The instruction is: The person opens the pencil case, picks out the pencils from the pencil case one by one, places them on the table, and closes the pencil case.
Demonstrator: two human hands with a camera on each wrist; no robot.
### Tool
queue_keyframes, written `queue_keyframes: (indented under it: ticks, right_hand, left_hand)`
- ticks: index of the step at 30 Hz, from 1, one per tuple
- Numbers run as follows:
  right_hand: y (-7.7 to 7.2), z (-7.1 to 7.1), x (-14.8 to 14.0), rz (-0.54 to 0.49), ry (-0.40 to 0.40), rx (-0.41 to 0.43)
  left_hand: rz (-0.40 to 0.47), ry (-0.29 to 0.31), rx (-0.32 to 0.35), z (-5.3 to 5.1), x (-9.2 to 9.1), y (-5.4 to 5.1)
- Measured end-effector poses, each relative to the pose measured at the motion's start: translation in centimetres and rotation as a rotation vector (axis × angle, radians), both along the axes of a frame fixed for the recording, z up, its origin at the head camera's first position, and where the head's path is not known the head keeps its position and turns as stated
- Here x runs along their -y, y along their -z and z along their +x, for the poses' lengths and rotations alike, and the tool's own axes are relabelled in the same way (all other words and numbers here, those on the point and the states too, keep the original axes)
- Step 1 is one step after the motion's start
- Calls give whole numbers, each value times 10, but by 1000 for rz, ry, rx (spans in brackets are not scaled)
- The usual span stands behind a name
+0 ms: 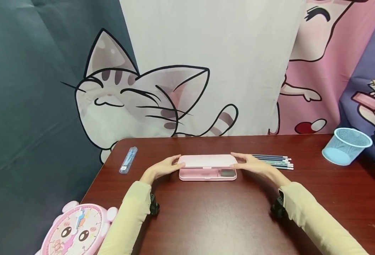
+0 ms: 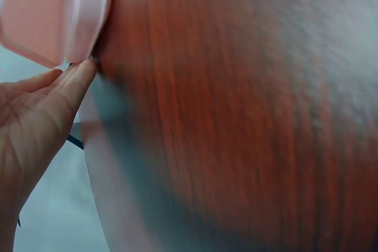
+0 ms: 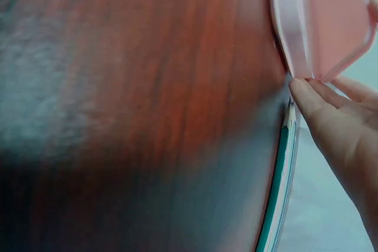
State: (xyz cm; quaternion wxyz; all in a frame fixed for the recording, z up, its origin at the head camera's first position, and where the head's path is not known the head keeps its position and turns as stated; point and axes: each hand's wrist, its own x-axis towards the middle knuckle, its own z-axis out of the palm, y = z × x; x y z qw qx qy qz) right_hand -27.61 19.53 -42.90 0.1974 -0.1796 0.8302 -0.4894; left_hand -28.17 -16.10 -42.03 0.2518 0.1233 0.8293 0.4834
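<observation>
A pink pencil case [image 1: 208, 161] lies on the brown table with its lid partly raised. Through the front gap its inside shows, with a dark grey block [image 1: 227, 173] in the right part. At the left end my left hand [image 1: 163, 168] grips the case, thumb at the lid's front corner and fingers toward the back. My right hand [image 1: 254, 165] holds the opposite end in the same way. Both wrist views show the pale pink lid [image 2: 35, 13] tilted up from the base, with fingertips at the case's ends.
Several pencils [image 1: 278, 162] lie just right of the case, beside my right hand. A light blue mesh cup [image 1: 347, 147] stands at the far right. A slim blue clear-topped case [image 1: 128, 160] lies at the back left. A pink clock [image 1: 76, 232] is at the front left.
</observation>
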Motion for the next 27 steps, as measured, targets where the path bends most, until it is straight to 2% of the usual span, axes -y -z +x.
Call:
queue_keyframes:
  ticks: [1, 2, 4, 6, 10, 13, 18, 27]
  right_hand:
    - [-28, 18, 11, 36, 3, 9]
    - [-46, 32, 18, 54, 1, 20]
    - [-52, 41, 22, 34, -30, -10]
    - [-41, 37, 20, 17, -58, -49]
    - [-8, 19, 13, -2, -90, -97]
    - [7, 12, 11, -7, -90, -99]
    - [6, 14, 15, 14, -85, -88]
    - [4, 17, 18, 126, -85, -143]
  left_hand:
    - [-24, 11, -19, 1, 1, 1]
    - [-27, 19, -20, 2, 1, 1]
    - [-29, 33, -26, 5, 1, 1]
    - [-37, 32, -29, 8, 0, 1]
    - [-21, 38, -33, 11, 0, 2]
    - [-15, 32, -35, 14, 1, 2]
    - [-22, 31, -63, 18, 2, 4]
    - [2, 72, -98, 18, 0, 9]
